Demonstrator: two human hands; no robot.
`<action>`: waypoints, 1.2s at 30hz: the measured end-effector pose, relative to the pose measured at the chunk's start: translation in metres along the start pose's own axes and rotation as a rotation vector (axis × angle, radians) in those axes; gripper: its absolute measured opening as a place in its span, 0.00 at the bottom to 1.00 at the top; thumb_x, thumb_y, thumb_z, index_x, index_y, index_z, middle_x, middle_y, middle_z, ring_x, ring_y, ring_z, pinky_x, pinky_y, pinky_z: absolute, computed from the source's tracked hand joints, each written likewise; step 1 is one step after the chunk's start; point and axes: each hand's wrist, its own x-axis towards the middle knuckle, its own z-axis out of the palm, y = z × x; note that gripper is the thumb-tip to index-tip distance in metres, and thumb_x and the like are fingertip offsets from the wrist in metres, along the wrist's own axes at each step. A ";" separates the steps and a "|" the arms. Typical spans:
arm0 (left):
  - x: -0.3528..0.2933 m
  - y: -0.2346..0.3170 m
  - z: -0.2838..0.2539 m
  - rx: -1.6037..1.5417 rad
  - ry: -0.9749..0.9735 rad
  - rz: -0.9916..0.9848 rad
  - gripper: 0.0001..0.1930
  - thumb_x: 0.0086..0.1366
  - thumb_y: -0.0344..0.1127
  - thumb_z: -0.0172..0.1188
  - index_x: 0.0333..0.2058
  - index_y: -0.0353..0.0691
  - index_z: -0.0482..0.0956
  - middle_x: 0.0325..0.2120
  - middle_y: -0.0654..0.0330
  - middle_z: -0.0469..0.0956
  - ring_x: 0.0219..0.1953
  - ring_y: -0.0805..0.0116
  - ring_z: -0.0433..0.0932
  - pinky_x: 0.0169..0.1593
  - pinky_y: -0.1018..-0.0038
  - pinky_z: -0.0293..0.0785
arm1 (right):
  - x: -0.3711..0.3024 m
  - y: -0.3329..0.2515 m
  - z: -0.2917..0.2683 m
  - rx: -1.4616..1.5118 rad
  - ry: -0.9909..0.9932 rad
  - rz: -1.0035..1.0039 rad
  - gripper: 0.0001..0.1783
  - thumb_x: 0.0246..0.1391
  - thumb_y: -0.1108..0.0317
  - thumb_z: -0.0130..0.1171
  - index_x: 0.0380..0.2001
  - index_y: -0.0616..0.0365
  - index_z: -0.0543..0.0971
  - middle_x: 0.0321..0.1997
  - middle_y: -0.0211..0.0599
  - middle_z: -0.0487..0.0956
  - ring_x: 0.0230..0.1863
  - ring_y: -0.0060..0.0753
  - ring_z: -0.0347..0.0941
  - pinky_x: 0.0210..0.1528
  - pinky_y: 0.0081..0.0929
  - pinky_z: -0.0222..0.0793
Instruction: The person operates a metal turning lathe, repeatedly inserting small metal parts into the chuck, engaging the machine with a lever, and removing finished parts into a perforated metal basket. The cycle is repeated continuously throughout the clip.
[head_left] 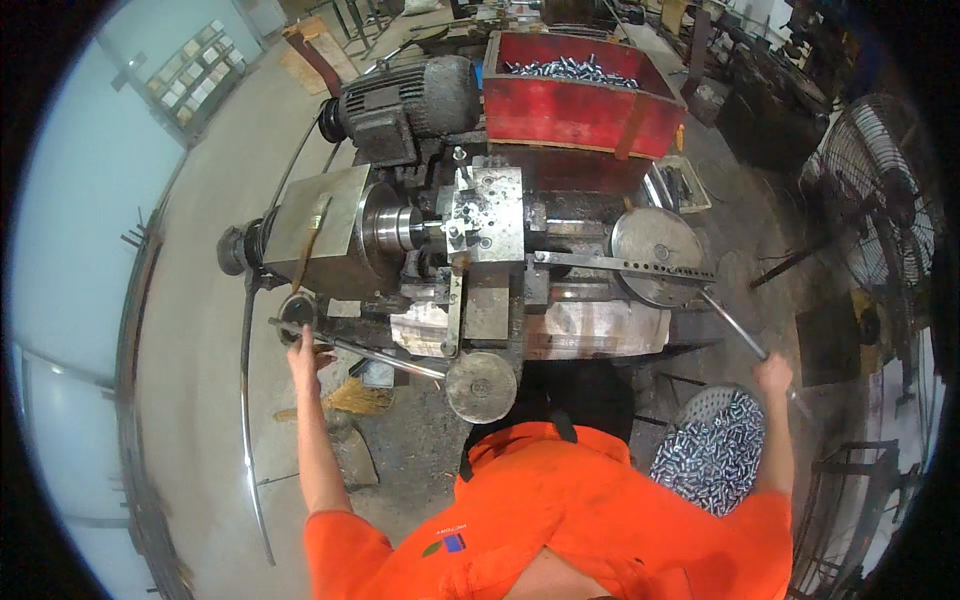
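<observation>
A small lathe-like machine stands before me, with a round chuck point(396, 228) at its left and a steel tool block point(487, 215) in the middle. My left hand point(305, 362) is loosely closed around the outer end of a long metal lever point(385, 358), which slants down to a round steel disc point(481, 387). On the right, my right hand point(773, 374) grips a shiny rod handle point(735, 325). That rod joins a drilled flat bar point(625, 265) lying across a larger round plate point(655, 250). Any workpiece in the chuck is too small to make out.
Behind the machine are a dark electric motor point(410, 105) and a red box point(580, 115) of small metal parts. A basket point(690, 410) heaped with shiny cylindrical pieces sits below my right arm. A caged fan point(880, 190) stands far right; a straw broom point(358, 398) lies on the floor.
</observation>
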 end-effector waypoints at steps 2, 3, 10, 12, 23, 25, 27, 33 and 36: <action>0.022 -0.025 0.008 -0.005 0.006 0.019 0.26 0.61 0.52 0.54 0.43 0.30 0.70 0.24 0.54 0.77 0.18 0.65 0.78 0.21 0.72 0.78 | -0.041 -0.008 0.003 0.095 -0.138 0.005 0.20 0.31 0.60 0.62 0.32 0.58 0.77 0.33 0.51 0.78 0.38 0.54 0.75 0.40 0.45 0.71; 0.020 -0.028 0.025 -0.072 0.027 0.078 0.24 0.61 0.49 0.54 0.44 0.31 0.69 0.25 0.56 0.77 0.20 0.65 0.78 0.21 0.72 0.78 | -0.070 -0.009 0.003 0.203 -0.177 -0.027 0.20 0.30 0.63 0.62 0.31 0.60 0.77 0.33 0.53 0.77 0.38 0.57 0.74 0.40 0.45 0.70; 0.012 -0.028 0.038 -0.155 0.168 0.096 0.15 0.59 0.39 0.52 0.41 0.35 0.69 0.25 0.59 0.74 0.20 0.68 0.75 0.21 0.72 0.74 | -0.177 -0.086 -0.020 1.229 -0.583 0.118 0.17 0.32 0.70 0.54 0.32 0.64 0.76 0.20 0.24 0.68 0.23 0.21 0.62 0.24 0.22 0.58; 0.015 -0.031 0.035 -0.149 0.186 0.113 0.16 0.60 0.40 0.52 0.42 0.35 0.69 0.25 0.61 0.73 0.20 0.69 0.74 0.21 0.73 0.74 | -0.188 -0.104 -0.030 1.270 -0.595 0.156 0.18 0.32 0.70 0.54 0.32 0.65 0.76 0.20 0.23 0.67 0.23 0.20 0.61 0.25 0.20 0.57; 0.034 -0.040 0.022 -0.034 0.141 0.082 0.16 0.59 0.40 0.51 0.39 0.33 0.68 0.22 0.58 0.73 0.19 0.65 0.76 0.19 0.71 0.75 | -0.187 -0.108 -0.034 1.262 -0.470 0.069 0.19 0.32 0.71 0.53 0.33 0.65 0.76 0.17 0.22 0.63 0.20 0.17 0.57 0.20 0.22 0.53; 0.036 -0.043 0.016 -0.003 0.141 0.051 0.15 0.59 0.40 0.51 0.38 0.33 0.68 0.21 0.57 0.74 0.18 0.65 0.76 0.18 0.71 0.75 | -0.169 -0.090 -0.032 1.102 -0.425 -0.008 0.18 0.31 0.71 0.54 0.32 0.65 0.76 0.14 0.26 0.63 0.17 0.21 0.56 0.18 0.25 0.53; 0.026 -0.036 0.024 -0.004 0.132 0.059 0.14 0.59 0.40 0.50 0.37 0.33 0.69 0.20 0.57 0.74 0.17 0.64 0.76 0.18 0.71 0.76 | -0.142 -0.060 -0.015 0.756 -0.163 -0.037 0.20 0.31 0.69 0.55 0.33 0.67 0.75 0.16 0.47 0.72 0.19 0.41 0.68 0.22 0.35 0.62; 0.026 -0.047 0.019 -0.131 0.066 0.093 0.18 0.59 0.41 0.54 0.43 0.35 0.70 0.24 0.58 0.75 0.17 0.67 0.75 0.18 0.74 0.73 | 0.004 -0.002 -0.012 0.120 0.014 -0.104 0.25 0.32 0.63 0.61 0.39 0.61 0.75 0.30 0.51 0.77 0.36 0.55 0.73 0.38 0.49 0.69; 0.016 -0.026 0.046 -0.126 -0.008 0.107 0.20 0.60 0.45 0.54 0.44 0.36 0.70 0.24 0.58 0.75 0.17 0.67 0.75 0.18 0.75 0.72 | 0.069 0.032 0.032 -0.006 0.250 -0.082 0.30 0.33 0.63 0.57 0.47 0.55 0.73 0.38 0.45 0.76 0.37 0.49 0.73 0.40 0.43 0.68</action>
